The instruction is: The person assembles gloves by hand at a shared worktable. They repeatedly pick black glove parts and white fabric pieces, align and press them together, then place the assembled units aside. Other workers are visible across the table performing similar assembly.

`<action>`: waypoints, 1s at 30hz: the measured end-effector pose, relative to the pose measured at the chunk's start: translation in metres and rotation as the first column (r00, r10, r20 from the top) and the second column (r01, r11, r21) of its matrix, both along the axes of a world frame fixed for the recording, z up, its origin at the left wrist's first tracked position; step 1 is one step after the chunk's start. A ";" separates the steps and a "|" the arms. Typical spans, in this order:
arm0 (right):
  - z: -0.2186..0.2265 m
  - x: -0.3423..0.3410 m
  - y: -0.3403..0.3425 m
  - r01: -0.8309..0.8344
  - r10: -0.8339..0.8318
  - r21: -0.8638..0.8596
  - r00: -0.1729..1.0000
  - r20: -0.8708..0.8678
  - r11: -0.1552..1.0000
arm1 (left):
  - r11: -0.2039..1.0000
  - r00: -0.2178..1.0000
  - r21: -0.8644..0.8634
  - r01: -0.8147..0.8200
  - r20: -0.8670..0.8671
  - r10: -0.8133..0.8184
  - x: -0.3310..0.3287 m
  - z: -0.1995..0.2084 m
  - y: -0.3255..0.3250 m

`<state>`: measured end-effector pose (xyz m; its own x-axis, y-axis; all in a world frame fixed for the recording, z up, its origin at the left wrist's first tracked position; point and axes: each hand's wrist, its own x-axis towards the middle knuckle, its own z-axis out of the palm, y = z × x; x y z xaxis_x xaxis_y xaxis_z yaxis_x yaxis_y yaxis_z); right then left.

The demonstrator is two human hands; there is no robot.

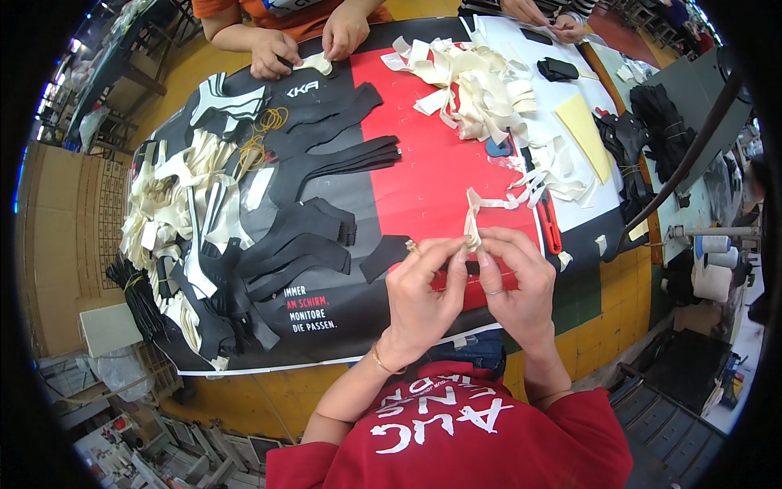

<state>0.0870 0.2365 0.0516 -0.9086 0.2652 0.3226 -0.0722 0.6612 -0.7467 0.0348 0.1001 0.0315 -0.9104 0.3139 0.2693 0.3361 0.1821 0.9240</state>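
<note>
The left hand (419,281) pinches the lower end of a cream fabric strip (472,218) between thumb and fingertips, and the right hand (519,277) grips the same end from the other side. The thumbs meet just beside each other, perhaps because so narrow and limp a piece needs fine control. The strip rises from the fingertips above the red part of the printed table cover (407,183), its upper part bending toward the right.

Just beyond the right hand lies a red-handled tool (549,224), seemingly within easy reach. To the left, dark cut pieces (314,224) overlap in fanned stacks, probably so each can be lifted singly. Farther off are a loose heap of cream strips (481,94) and yellow rubber bands (265,134), likely for bundling. Across the table, a co-worker's hands (274,55) handle a small cream piece (316,64).
</note>
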 end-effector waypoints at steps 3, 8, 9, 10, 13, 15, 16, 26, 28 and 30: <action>-0.002 0.000 0.009 -0.024 0.032 -0.207 0.999 0.035 0.978 | 0.994 0.970 0.105 0.034 0.234 -0.058 -0.006 -0.001 -0.005; -0.015 -0.002 0.039 -0.059 0.144 -0.741 0.988 0.052 0.669 | 0.927 0.884 0.365 -0.092 0.459 -0.092 -0.028 -0.005 -0.025; -0.017 0.000 0.043 -0.056 0.117 -0.852 0.993 0.007 0.521 | 0.945 0.882 0.315 -0.085 0.465 -0.075 -0.036 -0.005 -0.032; -0.019 0.001 0.051 -0.079 0.121 -0.918 0.992 -0.035 0.388 | 0.950 0.885 0.302 -0.083 0.461 -0.070 -0.043 -0.004 -0.037; -0.024 0.005 0.070 -0.158 0.060 -0.969 0.987 -0.149 0.191 | 0.965 0.848 0.240 -0.103 0.528 -0.041 -0.067 0.004 -0.045; -0.025 0.006 0.080 -0.266 0.040 -0.946 0.964 -0.263 0.186 | 0.957 0.856 0.261 -0.123 0.516 -0.031 -0.080 0.014 -0.042; -0.025 0.009 0.082 -0.338 0.050 -0.920 0.941 -0.335 0.201 | 0.936 0.861 0.345 -0.069 0.495 -0.119 -0.086 0.020 -0.038; 0.007 0.052 0.090 -0.550 0.124 -0.787 0.834 -0.538 0.280 | 0.836 0.755 0.526 0.155 0.484 -0.444 -0.092 0.025 0.050; 0.010 0.050 0.085 -0.345 0.116 -0.782 0.935 -0.336 0.519 | 0.943 0.888 0.329 0.056 0.416 -0.198 -0.073 0.011 0.044; 0.011 0.043 0.073 -0.181 0.101 -0.643 0.982 -0.160 0.744 | 0.983 0.921 0.185 0.015 0.381 -0.086 -0.044 0.002 0.025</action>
<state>0.1299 0.3098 0.0631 -0.9228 0.3187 0.2163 -0.2307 -0.0079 -0.9730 -0.0092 0.1247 0.0337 -0.9384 0.3427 -0.0451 -0.0485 -0.0015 0.9988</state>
